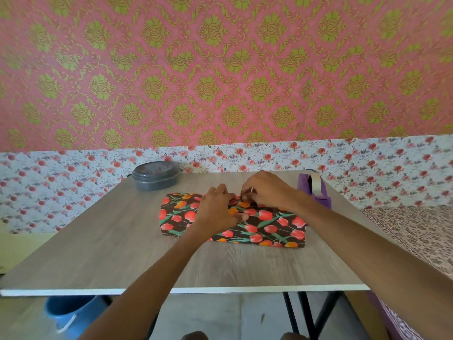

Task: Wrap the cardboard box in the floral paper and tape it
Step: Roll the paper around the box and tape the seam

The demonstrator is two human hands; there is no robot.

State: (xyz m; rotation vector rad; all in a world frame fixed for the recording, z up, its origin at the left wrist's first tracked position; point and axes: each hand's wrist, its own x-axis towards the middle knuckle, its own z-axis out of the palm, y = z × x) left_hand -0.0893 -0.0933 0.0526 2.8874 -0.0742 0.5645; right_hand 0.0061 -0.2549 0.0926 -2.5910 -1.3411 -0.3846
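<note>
The box lies in the middle of the wooden table [103,241], fully covered by dark floral paper [267,229] printed with red and orange tulips; no cardboard shows. My left hand [218,207] rests on top of the wrapped box, fingers pressing the paper near the far seam. My right hand [267,188] is at the far edge of the box, its fingertips pinching something small and pale, apparently a piece of tape, against the paper. A purple tape dispenser [315,190] with a white roll stands just right of my right hand.
A round grey lidded container [155,175] sits at the table's far left. A blue bucket [71,312] stands on the floor under the near left edge. A patterned cloth surface [416,231] lies to the right of the table. Black table legs show below.
</note>
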